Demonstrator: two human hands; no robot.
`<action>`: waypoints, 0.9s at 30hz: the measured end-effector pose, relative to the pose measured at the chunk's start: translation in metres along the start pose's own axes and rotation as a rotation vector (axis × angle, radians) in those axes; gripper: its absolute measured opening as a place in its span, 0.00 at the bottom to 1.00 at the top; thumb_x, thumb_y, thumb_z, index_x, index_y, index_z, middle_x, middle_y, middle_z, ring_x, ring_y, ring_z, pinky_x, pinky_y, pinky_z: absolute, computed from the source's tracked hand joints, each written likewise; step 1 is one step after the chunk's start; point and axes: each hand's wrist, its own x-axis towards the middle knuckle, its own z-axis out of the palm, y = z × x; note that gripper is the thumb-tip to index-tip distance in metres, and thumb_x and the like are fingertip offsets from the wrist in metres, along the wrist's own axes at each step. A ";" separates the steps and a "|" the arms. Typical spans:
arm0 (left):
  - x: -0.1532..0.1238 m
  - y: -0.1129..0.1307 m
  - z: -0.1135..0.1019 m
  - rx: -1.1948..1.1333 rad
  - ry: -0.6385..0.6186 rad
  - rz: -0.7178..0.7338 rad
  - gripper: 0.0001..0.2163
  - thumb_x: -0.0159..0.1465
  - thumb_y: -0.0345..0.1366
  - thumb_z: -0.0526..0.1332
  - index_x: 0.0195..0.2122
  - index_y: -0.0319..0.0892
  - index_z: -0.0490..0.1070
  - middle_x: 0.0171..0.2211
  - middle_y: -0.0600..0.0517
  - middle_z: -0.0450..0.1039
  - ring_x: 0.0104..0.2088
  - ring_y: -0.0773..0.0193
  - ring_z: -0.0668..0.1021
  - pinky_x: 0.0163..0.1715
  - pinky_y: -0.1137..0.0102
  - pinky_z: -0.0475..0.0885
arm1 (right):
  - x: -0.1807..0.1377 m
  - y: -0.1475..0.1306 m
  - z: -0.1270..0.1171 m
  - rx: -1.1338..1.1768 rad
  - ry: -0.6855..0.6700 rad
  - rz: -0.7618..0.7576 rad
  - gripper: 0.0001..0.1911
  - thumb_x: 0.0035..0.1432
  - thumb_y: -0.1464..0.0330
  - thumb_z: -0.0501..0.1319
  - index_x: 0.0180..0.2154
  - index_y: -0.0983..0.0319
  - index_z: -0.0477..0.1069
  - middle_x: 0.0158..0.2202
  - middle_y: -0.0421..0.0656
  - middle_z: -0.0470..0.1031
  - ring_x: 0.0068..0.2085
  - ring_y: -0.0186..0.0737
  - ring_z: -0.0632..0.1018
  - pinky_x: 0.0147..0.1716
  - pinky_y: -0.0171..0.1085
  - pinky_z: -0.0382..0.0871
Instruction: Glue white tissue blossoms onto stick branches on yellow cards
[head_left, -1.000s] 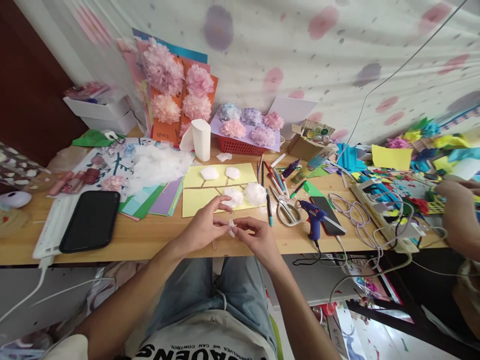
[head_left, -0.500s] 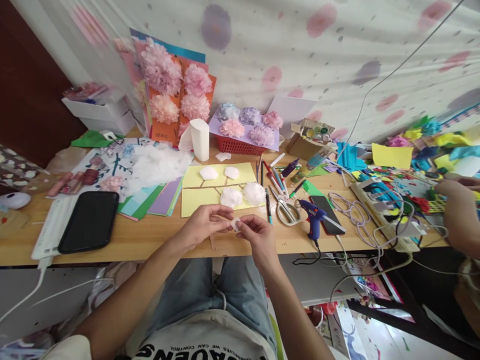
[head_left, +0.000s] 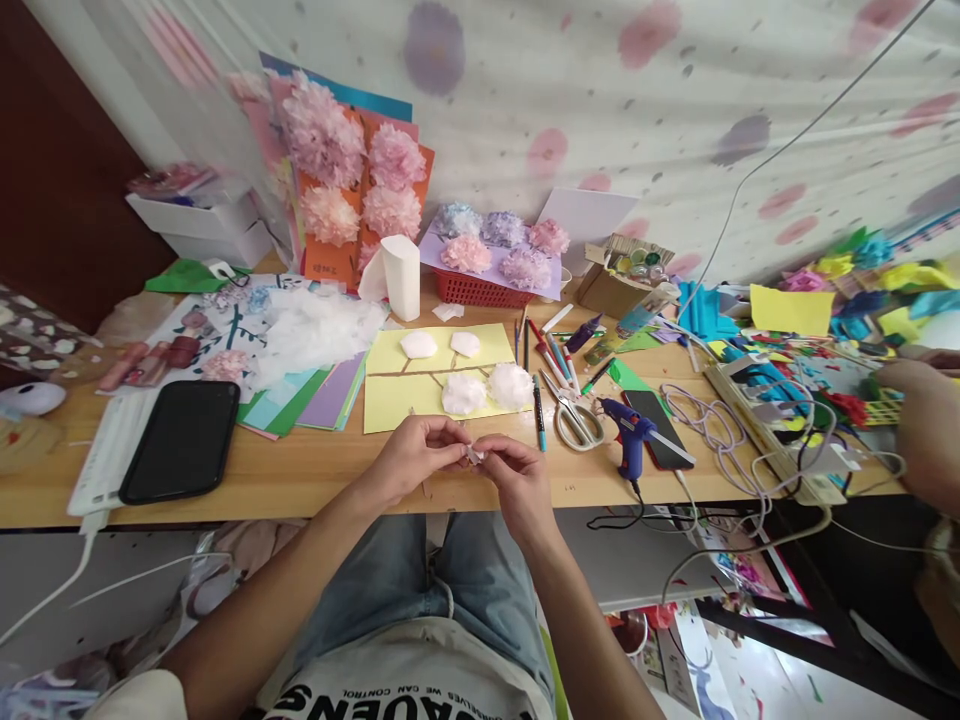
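Note:
Between the fingertips of my left hand (head_left: 424, 452) and my right hand (head_left: 517, 478) is a small crumpled piece of white tissue paper (head_left: 475, 455). Both hands pinch it just above the table's front edge. Behind them lies a yellow card (head_left: 390, 405) with brown branch lines. Two flat white paper shapes (head_left: 418, 345) sit on its upper half. On its lower right are two fluffy white tissue flowers (head_left: 464, 393). A heap of white tissue sheets (head_left: 322, 325) lies to the left of the card.
Scissors (head_left: 577, 425), a blue glue gun (head_left: 631, 440), markers (head_left: 540, 415) and tangled cables lie right. Left are a black phone (head_left: 180, 440) and coloured paper (head_left: 326, 400). A paper roll (head_left: 403, 278) and red basket (head_left: 480, 290) stand behind. Another person's arm (head_left: 926, 420) reaches in at far right.
The white tissue piece has been folded or crumpled smaller between my fingertips. My hands have come closer together and sit slightly lower.

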 end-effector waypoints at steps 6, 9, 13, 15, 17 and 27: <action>-0.001 0.001 -0.002 0.033 -0.018 0.061 0.08 0.53 0.38 0.72 0.31 0.40 0.79 0.28 0.51 0.79 0.32 0.63 0.80 0.37 0.68 0.78 | 0.000 0.001 -0.004 -0.029 -0.079 -0.063 0.04 0.52 0.68 0.66 0.29 0.57 0.82 0.32 0.41 0.79 0.31 0.35 0.76 0.35 0.36 0.73; -0.002 0.002 -0.003 0.068 -0.002 0.087 0.08 0.53 0.38 0.71 0.31 0.40 0.80 0.28 0.50 0.79 0.31 0.62 0.80 0.37 0.67 0.78 | -0.001 0.002 -0.005 -0.024 -0.093 -0.070 0.06 0.53 0.68 0.65 0.30 0.57 0.83 0.35 0.42 0.80 0.34 0.37 0.77 0.36 0.37 0.75; -0.002 0.002 -0.006 0.155 0.006 0.127 0.08 0.55 0.39 0.69 0.32 0.40 0.81 0.29 0.49 0.81 0.31 0.61 0.81 0.37 0.67 0.78 | -0.001 0.002 -0.005 -0.004 -0.070 -0.026 0.06 0.54 0.64 0.67 0.30 0.58 0.82 0.33 0.42 0.81 0.35 0.38 0.79 0.37 0.38 0.76; -0.002 0.001 -0.008 0.214 0.008 0.153 0.08 0.56 0.39 0.69 0.32 0.41 0.81 0.30 0.49 0.81 0.32 0.60 0.81 0.37 0.68 0.77 | -0.001 0.000 -0.004 -0.025 -0.054 -0.020 0.07 0.54 0.61 0.69 0.31 0.58 0.82 0.32 0.42 0.81 0.33 0.38 0.79 0.36 0.38 0.77; -0.002 0.001 -0.009 0.255 0.009 0.172 0.07 0.56 0.39 0.70 0.32 0.41 0.80 0.31 0.49 0.82 0.32 0.60 0.82 0.37 0.68 0.77 | -0.001 -0.003 -0.003 -0.078 -0.047 -0.022 0.08 0.52 0.61 0.71 0.31 0.58 0.81 0.30 0.41 0.80 0.30 0.37 0.78 0.35 0.38 0.76; -0.004 0.002 -0.011 0.294 0.016 0.206 0.05 0.57 0.36 0.67 0.32 0.43 0.82 0.32 0.50 0.83 0.33 0.58 0.83 0.37 0.68 0.77 | 0.000 -0.007 0.000 -0.161 -0.059 0.001 0.11 0.49 0.60 0.73 0.30 0.59 0.81 0.29 0.42 0.81 0.30 0.38 0.78 0.35 0.39 0.75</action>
